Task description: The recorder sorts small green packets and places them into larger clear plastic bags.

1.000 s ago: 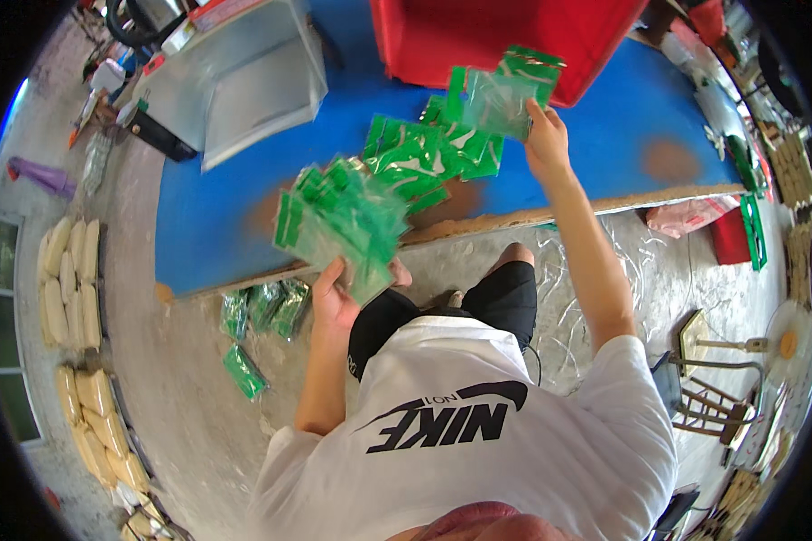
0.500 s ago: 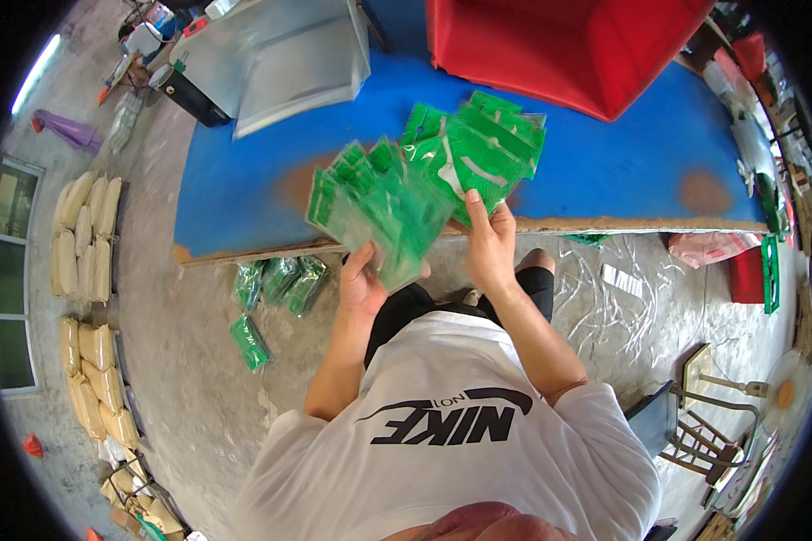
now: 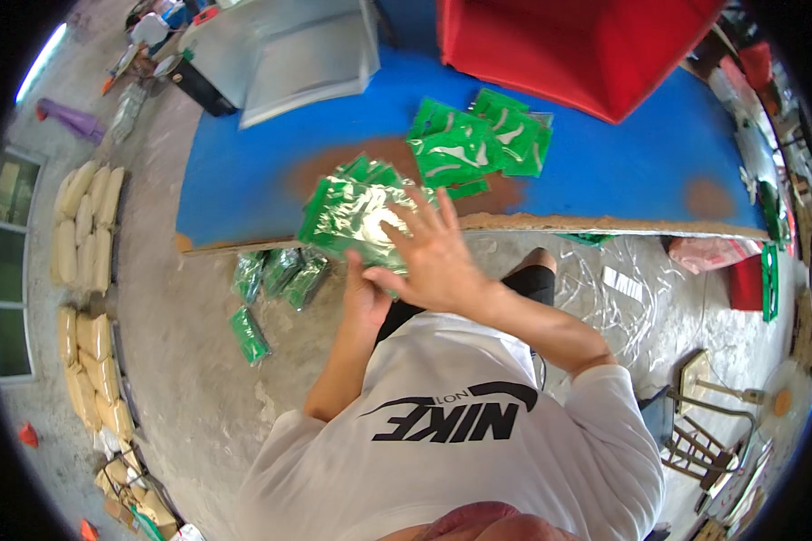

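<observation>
A stack of green packets in clear, shiny plastic (image 3: 350,209) is held over the table's near edge by my left hand (image 3: 366,296), its thumb on top of the near end and its other fingers hidden below. My right hand (image 3: 438,261) rests over the stack's right part with fingers spread out. Just beyond it, a loose overlapping pile of similar green packets (image 3: 456,149) lies on the blue table (image 3: 613,171).
A red bin (image 3: 532,54) and a translucent plastic bin (image 3: 311,68) stand on the table's far side, with a black cylinder (image 3: 198,86) at the left. Bundled green packets (image 3: 250,335) and white strips (image 3: 595,311) lie on the floor. A chair (image 3: 708,428) stands at right.
My right hand has let go of the packets it held, which now lie on the table pile. It has moved left onto the stack in my left hand.
</observation>
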`<state>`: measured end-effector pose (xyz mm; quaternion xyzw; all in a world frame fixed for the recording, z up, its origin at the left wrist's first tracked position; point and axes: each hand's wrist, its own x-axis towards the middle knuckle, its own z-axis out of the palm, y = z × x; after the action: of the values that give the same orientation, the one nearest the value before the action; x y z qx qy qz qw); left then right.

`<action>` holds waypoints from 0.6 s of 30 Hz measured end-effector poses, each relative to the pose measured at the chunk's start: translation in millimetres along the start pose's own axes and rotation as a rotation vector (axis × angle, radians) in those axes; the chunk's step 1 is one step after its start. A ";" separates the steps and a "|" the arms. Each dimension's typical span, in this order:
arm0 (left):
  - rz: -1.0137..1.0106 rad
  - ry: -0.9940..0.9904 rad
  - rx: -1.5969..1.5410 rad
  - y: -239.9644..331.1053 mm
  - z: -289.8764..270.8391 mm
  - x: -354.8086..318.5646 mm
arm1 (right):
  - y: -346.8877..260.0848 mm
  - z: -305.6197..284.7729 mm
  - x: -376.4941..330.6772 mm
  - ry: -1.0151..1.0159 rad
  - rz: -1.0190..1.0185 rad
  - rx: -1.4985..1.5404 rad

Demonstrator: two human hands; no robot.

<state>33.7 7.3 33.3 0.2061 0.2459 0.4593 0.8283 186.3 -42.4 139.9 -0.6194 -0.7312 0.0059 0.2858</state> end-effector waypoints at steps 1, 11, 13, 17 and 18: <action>0.042 -0.071 -0.217 -4.1 -2.5 1.7 | -1.3 16.7 -1.8 0.020 0.003 0.033; -0.083 0.053 -0.048 17.3 -36.6 -4.1 | 191.9 -9.9 32.7 0.442 0.413 -0.160; -0.121 -0.062 -0.063 18.2 -44.8 -5.5 | 233.8 -17.7 28.9 0.391 0.539 -0.277; -0.154 -0.070 -0.070 20.0 -37.1 -14.1 | 239.9 -22.7 28.1 0.137 0.796 -0.318; -0.157 -0.077 -0.071 19.6 -28.7 -14.4 | 232.3 -25.2 31.6 0.205 0.838 -0.269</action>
<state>-2.9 7.8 24.8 0.1741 0.2128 0.3933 0.8773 404.4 31.8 89.7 -0.8909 -0.3795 -0.0353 0.2469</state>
